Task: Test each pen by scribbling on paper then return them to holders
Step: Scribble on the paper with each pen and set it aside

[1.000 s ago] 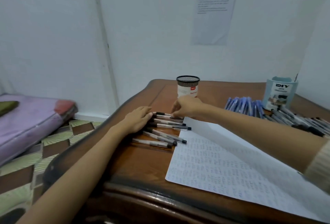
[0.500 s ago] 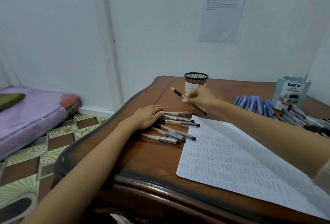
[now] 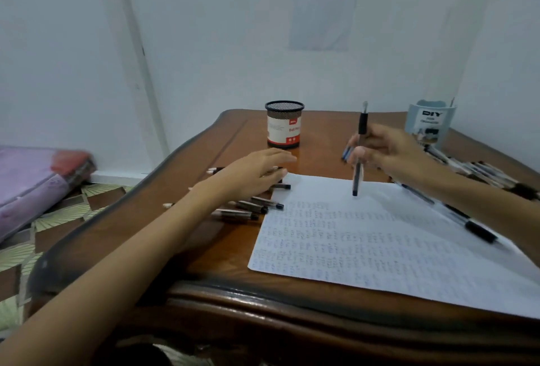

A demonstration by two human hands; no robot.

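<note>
My right hand (image 3: 382, 152) pinches a black pen (image 3: 358, 161) and holds it nearly upright, its lower end just above the top edge of the white paper (image 3: 380, 243), which is covered in small scribbles. My left hand (image 3: 257, 173) lies flat with straight fingers over a row of several black pens (image 3: 251, 208) on the wooden table (image 3: 204, 248). A black mesh holder (image 3: 284, 123) stands behind my left hand. A pale blue holder (image 3: 429, 123) marked DIY stands at the back right.
Several pens (image 3: 479, 171) lie in a heap at the right beside the blue holder, and one black pen (image 3: 458, 216) lies on the paper under my right forearm. A purple mattress (image 3: 35, 181) sits on the tiled floor to the left. The wall is close behind the table.
My right hand lifted one pen from the row, swung it right and turned it upright over the paper. My left hand stayed on the row of pens. The camera came closer.
</note>
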